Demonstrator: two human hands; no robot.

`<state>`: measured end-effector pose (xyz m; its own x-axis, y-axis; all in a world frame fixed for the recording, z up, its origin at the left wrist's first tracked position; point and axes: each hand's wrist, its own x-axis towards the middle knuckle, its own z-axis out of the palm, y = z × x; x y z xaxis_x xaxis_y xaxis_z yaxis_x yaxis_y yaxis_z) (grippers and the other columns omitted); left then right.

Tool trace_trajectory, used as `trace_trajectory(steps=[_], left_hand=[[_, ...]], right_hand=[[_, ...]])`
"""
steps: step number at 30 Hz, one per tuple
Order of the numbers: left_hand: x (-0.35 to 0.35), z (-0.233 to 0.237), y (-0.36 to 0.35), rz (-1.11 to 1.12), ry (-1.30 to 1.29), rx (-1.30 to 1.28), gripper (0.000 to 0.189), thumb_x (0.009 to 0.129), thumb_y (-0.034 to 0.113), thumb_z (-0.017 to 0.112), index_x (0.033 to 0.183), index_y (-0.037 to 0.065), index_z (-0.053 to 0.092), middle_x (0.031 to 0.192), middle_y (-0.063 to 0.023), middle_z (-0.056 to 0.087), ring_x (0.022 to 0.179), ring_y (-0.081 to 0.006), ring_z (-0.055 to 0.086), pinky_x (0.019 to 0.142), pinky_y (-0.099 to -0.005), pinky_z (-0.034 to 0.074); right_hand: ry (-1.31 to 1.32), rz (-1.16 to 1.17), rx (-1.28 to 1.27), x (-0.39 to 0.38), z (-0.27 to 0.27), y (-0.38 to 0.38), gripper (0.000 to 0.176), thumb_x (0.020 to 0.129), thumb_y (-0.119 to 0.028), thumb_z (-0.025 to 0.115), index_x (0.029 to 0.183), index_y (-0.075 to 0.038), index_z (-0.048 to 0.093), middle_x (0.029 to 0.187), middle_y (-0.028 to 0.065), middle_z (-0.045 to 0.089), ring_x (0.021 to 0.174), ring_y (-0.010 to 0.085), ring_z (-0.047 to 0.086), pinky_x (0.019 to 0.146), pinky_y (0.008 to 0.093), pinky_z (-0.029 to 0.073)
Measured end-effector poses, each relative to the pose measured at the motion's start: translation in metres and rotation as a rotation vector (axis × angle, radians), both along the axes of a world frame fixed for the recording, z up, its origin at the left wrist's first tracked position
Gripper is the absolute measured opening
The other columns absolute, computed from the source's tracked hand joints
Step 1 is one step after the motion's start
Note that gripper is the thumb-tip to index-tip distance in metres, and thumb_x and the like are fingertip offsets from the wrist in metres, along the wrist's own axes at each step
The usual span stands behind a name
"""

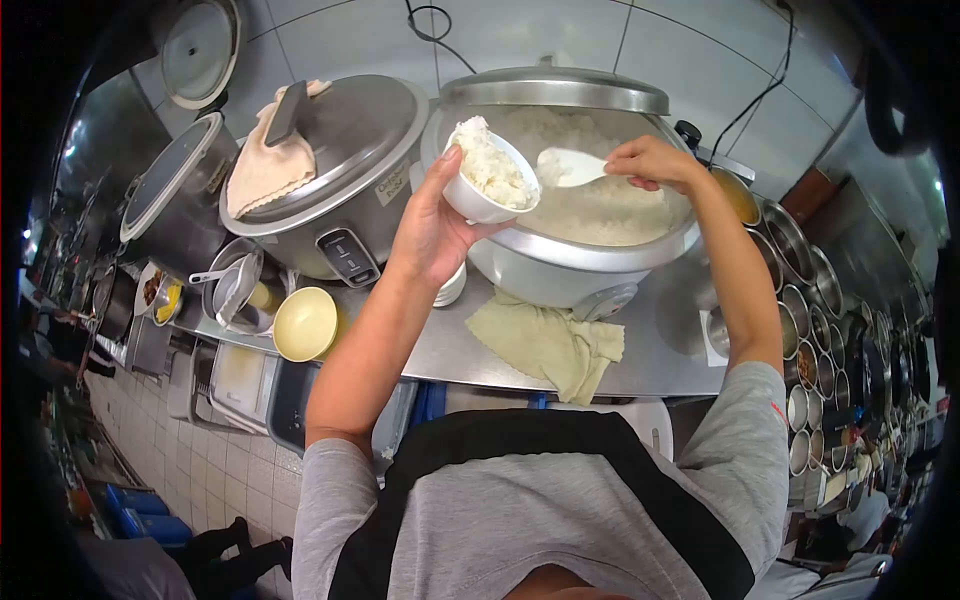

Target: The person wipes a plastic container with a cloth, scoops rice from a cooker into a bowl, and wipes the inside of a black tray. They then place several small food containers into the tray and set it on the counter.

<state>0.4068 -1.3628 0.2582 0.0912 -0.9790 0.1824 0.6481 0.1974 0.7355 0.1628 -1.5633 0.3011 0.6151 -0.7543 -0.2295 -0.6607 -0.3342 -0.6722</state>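
My left hand [437, 225] grips a white bowl [484, 207] heaped with cooked rice [490, 168], tilted over the near left rim of a large rice cooker [560, 258]. The fingers under the bowl are partly hidden. In my right hand [650, 163] is the handle of a white rice paddle [572, 168], its blade pointing left toward the bowl but apart from it. Below the paddle, a wide bed of rice [600, 215] fills the cooker. The cooker's metal lid [555, 90] stands raised at the back.
A second cooker [365, 110], lid shut, carries a pink cloth [272, 165] on top. A green towel [550, 345] hangs over the counter's front edge. Stacked yellow bowls [305, 324] stand at left, metal pans [787, 240] at right. Another person's legs [235, 565] show at lower left.
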Motion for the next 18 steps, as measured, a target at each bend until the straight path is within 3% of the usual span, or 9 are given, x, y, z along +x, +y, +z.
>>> trace_trajectory(steps=[1, 4, 7, 10, 13, 16, 18], left_hand=[[0.000, -0.001, -0.001, 0.017, -0.009, 0.003, 0.058, 0.092, 0.041, 0.051, 0.133, 0.004, 0.036, 0.127, -0.0175, 0.048, 0.113, -0.0334, 0.054, 0.084, -0.0488, 0.052], [-0.003, -0.002, -0.006, 0.058, -0.050, 0.021, 0.057, 0.091, 0.042, 0.052, 0.132, 0.004, 0.038, 0.125, -0.0174, 0.049, 0.110, -0.0321, 0.056, 0.083, -0.0474, 0.053], [-0.010, 0.001, -0.012, 0.042, -0.104, 0.042, 0.057, 0.090, 0.042, 0.053, 0.130, 0.004, 0.040, 0.124, -0.0175, 0.050, 0.108, -0.0306, 0.057, 0.082, -0.0467, 0.053], [-0.019, 0.007, -0.017, 0.055, -0.135, 0.093, 0.057, 0.089, 0.043, 0.056, 0.129, 0.004, 0.041, 0.122, -0.0170, 0.051, 0.107, -0.0299, 0.058, 0.083, -0.0468, 0.053], [-0.019, 0.003, -0.025, 0.061, -0.126, 0.124, 0.059, 0.088, 0.043, 0.057, 0.129, 0.003, 0.040, 0.122, -0.0169, 0.050, 0.108, -0.0311, 0.057, 0.085, -0.0484, 0.052], [-0.015, 0.000, -0.025, 0.066, -0.075, 0.109, 0.062, 0.088, 0.043, 0.058, 0.131, 0.003, 0.038, 0.124, -0.0176, 0.048, 0.111, -0.0329, 0.054, 0.088, -0.0509, 0.050], [-0.014, 0.005, -0.018, 0.081, -0.052, 0.098, 0.064, 0.087, 0.042, 0.059, 0.132, 0.002, 0.035, 0.127, -0.0189, 0.045, 0.116, -0.0345, 0.051, 0.092, -0.0531, 0.047]], right_hand=[[-0.010, -0.019, -0.025, -0.001, 0.011, 0.010, 0.023, 0.085, -0.021, 0.062, 0.098, -0.002, 0.066, 0.057, -0.0012, 0.047, 0.047, 0.0047, 0.040, 0.042, 0.0226, 0.032], [-0.101, -0.021, -0.346, 0.008, 0.030, 0.055, 0.024, 0.084, -0.017, 0.060, 0.104, -0.002, 0.064, 0.064, 0.0065, 0.057, 0.054, 0.0141, 0.053, 0.049, 0.0303, 0.043], [-0.131, 0.183, -0.921, 0.014, -0.001, 0.079, 0.031, 0.088, -0.013, 0.054, 0.119, -0.006, 0.055, 0.068, 0.0104, 0.060, 0.064, 0.0248, 0.059, 0.057, 0.0350, 0.046], [-0.037, 0.106, -1.107, 0.023, -0.015, 0.108, 0.037, 0.086, -0.006, 0.051, 0.123, -0.010, 0.052, 0.080, 0.0169, 0.063, 0.078, 0.0353, 0.061, 0.067, 0.0429, 0.048], [-0.003, 0.099, -1.120, 0.022, -0.012, 0.132, 0.044, 0.078, 0.004, 0.046, 0.119, -0.009, 0.054, 0.085, 0.0174, 0.064, 0.080, 0.0327, 0.063, 0.066, 0.0431, 0.050], [0.106, 0.049, -1.087, 0.010, -0.017, 0.093, 0.043, 0.079, 0.003, 0.049, 0.119, -0.011, 0.055, 0.085, 0.0177, 0.064, 0.080, 0.0352, 0.061, 0.066, 0.0444, 0.048], [0.387, 0.036, -1.035, 0.005, -0.025, 0.048, 0.042, 0.078, 0.004, 0.047, 0.116, -0.012, 0.057, 0.085, 0.0168, 0.065, 0.078, 0.0349, 0.062, 0.068, 0.0451, 0.047]])
